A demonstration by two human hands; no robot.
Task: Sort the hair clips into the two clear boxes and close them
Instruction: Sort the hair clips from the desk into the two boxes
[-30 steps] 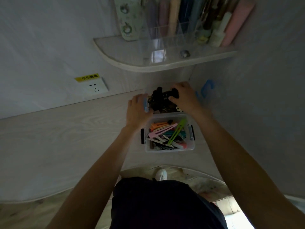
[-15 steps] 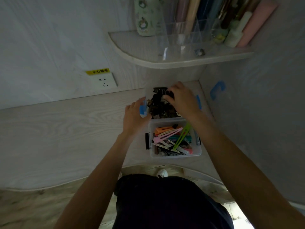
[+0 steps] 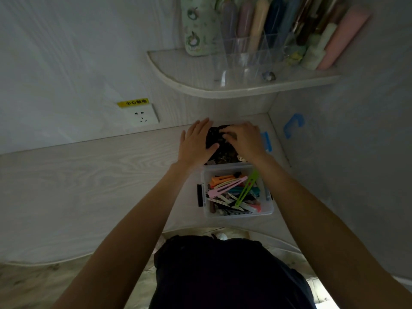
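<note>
Overhead, the head camera looks down on a pale wood-grain desk (image 3: pixel 93 186) set into a corner. 2 clear boxes sit in a line near the right wall, one beyond the other.

Both hands are on the far box (image 3: pixel 225 158), which is heaped with dark clips (image 3: pixel 226 152). Left hand (image 3: pixel 197 142) lies flat over the left side of the heap, fingers spread and extended, thumb pressing the dark pile; it grips nothing. Right hand (image 3: pixel 244 139) is curled over the right side, fingertips bent down onto the dark clips at the top of the heap; whether it pinches one I cannot tell. A blue latch (image 3: pixel 266 141) shows just beside the right hand, on the box's right side.

Close to the person, the near box (image 3: pixel 270 207) stands open, touching or nearly touching the far one. It holds coloured clips (image 3: pixel 231 192): orange, pink, teal, white and dark ones, with a green clip (image 3: pixel 246 190) lying slantwise on top. A black latch (image 3: pixel 200 195) sits on its left side.

On the far wall, left of the hands, is a white socket (image 3: pixel 143 115) with a yellow label (image 3: pixel 133 103) above it. Higher up, a curved shelf (image 3: pixel 200 88) carries a clear organiser (image 3: pixel 245 61) of tubes and bottles and a patterned green container (image 3: pixel 197 25). A blue mark (image 3: pixel 293 126) shows on the right wall.
</note>
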